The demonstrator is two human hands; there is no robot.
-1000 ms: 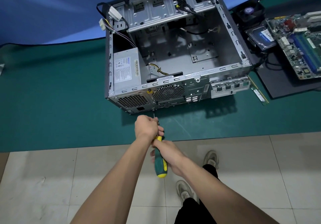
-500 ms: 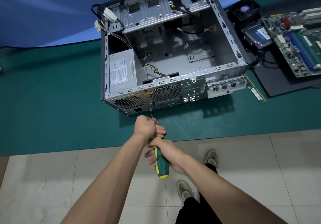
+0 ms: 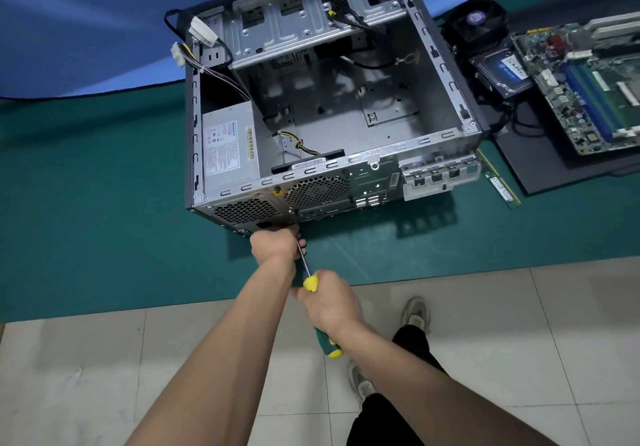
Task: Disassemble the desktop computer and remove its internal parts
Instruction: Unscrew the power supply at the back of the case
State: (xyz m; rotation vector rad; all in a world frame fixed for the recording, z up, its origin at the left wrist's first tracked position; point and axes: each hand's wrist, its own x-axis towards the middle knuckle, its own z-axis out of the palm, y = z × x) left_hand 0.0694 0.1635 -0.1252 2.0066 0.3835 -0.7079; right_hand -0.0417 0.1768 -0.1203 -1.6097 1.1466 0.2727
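My left hand (image 3: 273, 243) pinches the screwdriver (image 3: 320, 310) shaft, right hand (image 3: 330, 302) clenched round its handle (tip hidden beyond my fingers); it could slip off the screw.

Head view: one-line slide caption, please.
Both hands steer a screwdriver into the rear panel of the opened computer case, beside its power supply.

Screwdriver (image 3: 328, 348) handle green, yellow ends. Case (image 3: 346, 113) silver-grey, honeycomb vent holes. Mat (image 3: 86, 203) teal. Motherboard (image 3: 588, 92) green, blue slots.
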